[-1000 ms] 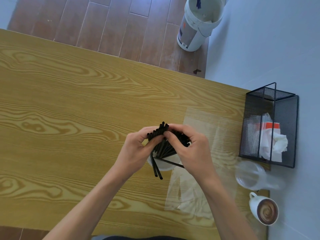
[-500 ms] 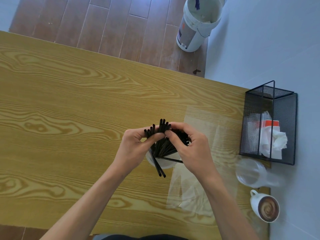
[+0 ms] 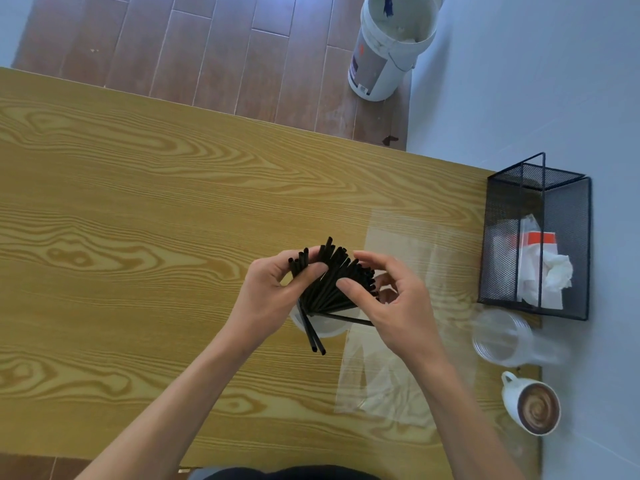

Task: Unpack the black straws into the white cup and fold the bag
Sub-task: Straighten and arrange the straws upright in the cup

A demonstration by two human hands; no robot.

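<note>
Taking the white cup (image 3: 323,329) as my landmark on the yellow wood-grain table (image 3: 138,220), I start at its left, where my left hand (image 3: 273,296) comes in with thumb and curled fingers pinching the near edge of the bundle of thin black plastic straws (image 3: 332,278). I hold them there, I judge, to keep the bundle gathered so the straws stand together rather than splay out. Directly above the cup, the straws fan upward and away from me, their lower ends down inside it; most of the cup is hidden beneath my hands and the bundle, so only its near rim shows. Two straws have slipped loose and hang over the cup's near rim toward me, and one lies slanted across its right side, so they need tucking back in. Just right of the cup, my right hand (image 3: 394,306) cups the other side of the bundle, thumb pressing on the straws and fingers curved loosely around their tips, steadying rather than clamping. Further right of the cup, flat on the table and partly under my right wrist, lies the clear plastic bag (image 3: 415,258), already emptied and not yet folded. Well right of the cup stand a black wire-mesh holder with white tissue (image 3: 536,237), a clear plastic tumbler (image 3: 498,341) and a white mug of coffee (image 3: 531,407).
</note>
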